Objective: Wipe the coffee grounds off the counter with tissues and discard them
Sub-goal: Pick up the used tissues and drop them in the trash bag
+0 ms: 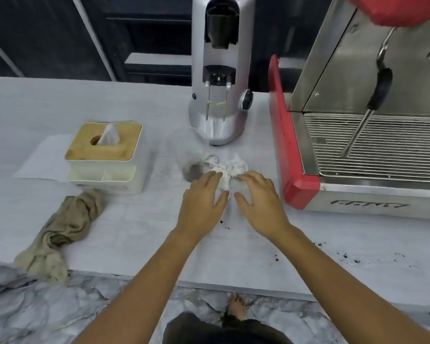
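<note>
Counter (134, 232): pale, marble-patterned, flat.
Tissues (227, 168): white crumpled wad, centre, just near of the grinder base.
Left hand (201, 199): fingers straight, palm down, fingertips on the wad's left edge.
Right hand (260, 197): fingers spread and relaxed, touching the wad's right side.
Coffee grounds (345, 255): dark specks scattered near-right; a smudged grey patch (193, 170) left of the wad.
Grinder (220, 70): silver, upright, far centre.
Espresso machine (358, 120): steel with red trim, right; wire drip grate.
Tissue box (104, 157): wooden lid, cream base, left.
Cloth (60, 234): tan, bunched, near-left edge.
</note>
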